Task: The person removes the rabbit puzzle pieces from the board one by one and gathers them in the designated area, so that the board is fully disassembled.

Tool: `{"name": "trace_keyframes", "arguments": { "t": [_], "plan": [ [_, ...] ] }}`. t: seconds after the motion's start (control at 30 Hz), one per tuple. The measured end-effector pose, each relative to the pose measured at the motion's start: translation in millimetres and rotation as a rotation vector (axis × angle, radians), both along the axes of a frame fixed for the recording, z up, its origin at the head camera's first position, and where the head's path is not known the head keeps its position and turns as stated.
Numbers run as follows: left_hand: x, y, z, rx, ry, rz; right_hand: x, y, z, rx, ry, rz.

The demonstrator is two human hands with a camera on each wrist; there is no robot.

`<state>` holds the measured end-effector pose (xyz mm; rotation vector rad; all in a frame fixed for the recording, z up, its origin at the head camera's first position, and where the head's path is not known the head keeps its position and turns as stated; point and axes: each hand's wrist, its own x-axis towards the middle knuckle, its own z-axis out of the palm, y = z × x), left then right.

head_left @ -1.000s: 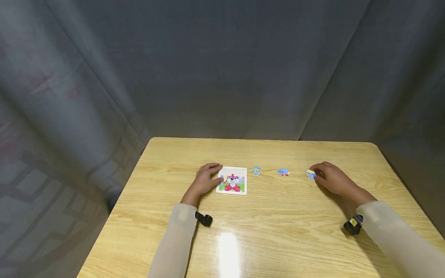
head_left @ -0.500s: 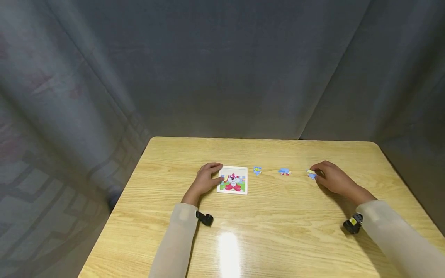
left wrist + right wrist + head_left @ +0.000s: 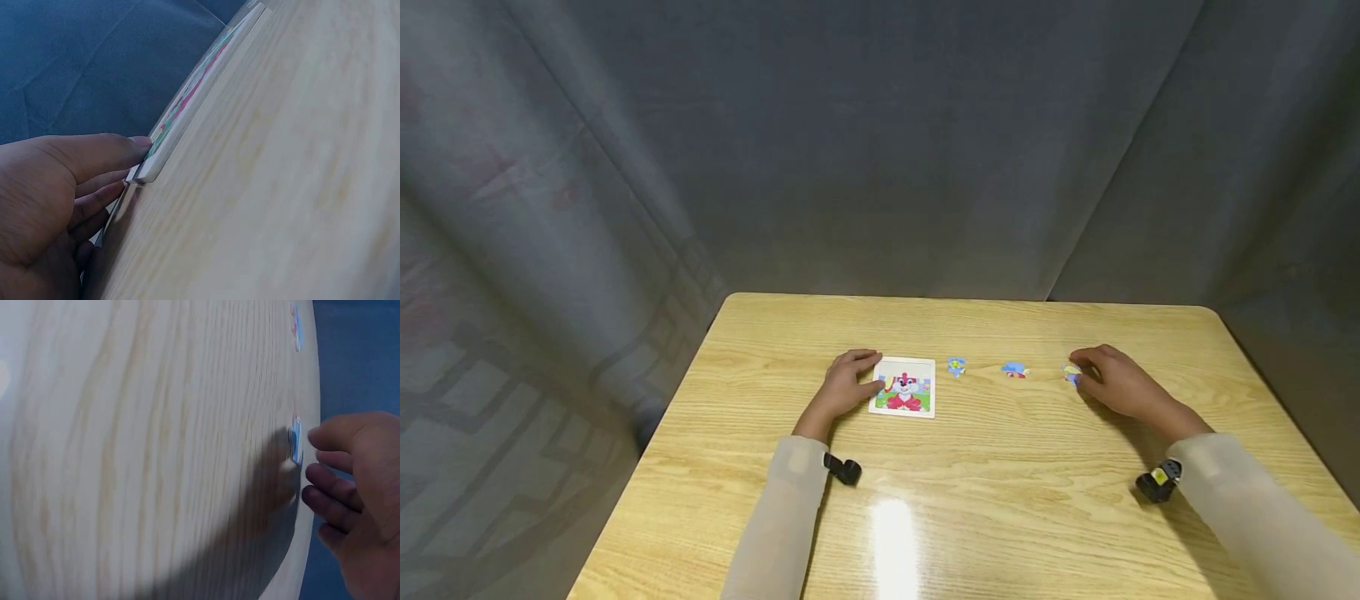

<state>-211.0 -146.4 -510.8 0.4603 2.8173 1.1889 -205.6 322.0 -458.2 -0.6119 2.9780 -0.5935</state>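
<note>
In the head view my left hand (image 3: 844, 383) rests at the left side of a small square jigsaw puzzle board (image 3: 904, 414) with a red-and-white cartoon animal. In the left wrist view the thumb (image 3: 115, 153) lies on the board's pale rim, the other fingers beside its corner. The upper part of the board shows bare. Far to the right, my right hand (image 3: 1116, 382) reaches over a blue-and-yellow puzzle piece (image 3: 1071, 373), thumb and index finger spread either side of it. The right wrist view shows that piece (image 3: 296, 440) flat on the table, fingertips close beside it.
Two more loose puzzle pieces lie between the hands: a blue one with a yellow spot (image 3: 956, 367) near the board, and a blue-and-red one (image 3: 1015, 369) farther right. Wood-grain table (image 3: 970, 483) extends all round. A grey curtain (image 3: 880, 167) hangs behind its far edge.
My right thumb and index finger have spread slightly wider around the piece. The left hand stays on the board, and the head view has shifted a little.
</note>
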Motion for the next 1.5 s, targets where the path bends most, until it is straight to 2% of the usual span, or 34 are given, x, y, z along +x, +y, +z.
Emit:
{"name": "trace_keyframes", "arguments": {
  "t": [0.17,0.37,0.73,1.03,1.13,1.3,1.5],
  "plan": [
    [-1.8,-0.4,-1.5,0.000,-0.002,0.007,-1.6,-17,-0.6,-0.037,0.057,-0.012],
    [-1.6,2.0,-2.8,0.007,0.003,0.038,-1.5,-55,-0.3,-0.094,0.090,0.056],
    [-0.5,4.6,-1.0,0.017,0.026,0.010,7.5,-129,-2.5,-0.170,0.058,0.155],
    [-0.2,1.7,-3.4,0.024,0.020,0.023,14.2,-193,-9.7,-0.276,0.020,0.200],
    [-0.7,0.8,-4.4,0.009,0.023,0.014,17.6,-213,-13.4,-0.269,-0.018,0.225],
    [-2.1,0.4,-5.4,-0.015,0.034,-0.006,22.0,-239,-18.0,-0.183,-0.069,0.245],
    [-2.7,1.9,-4.4,-0.009,0.038,-0.001,22.1,-254,-24.0,-0.155,-0.080,0.215]
  ]
}}
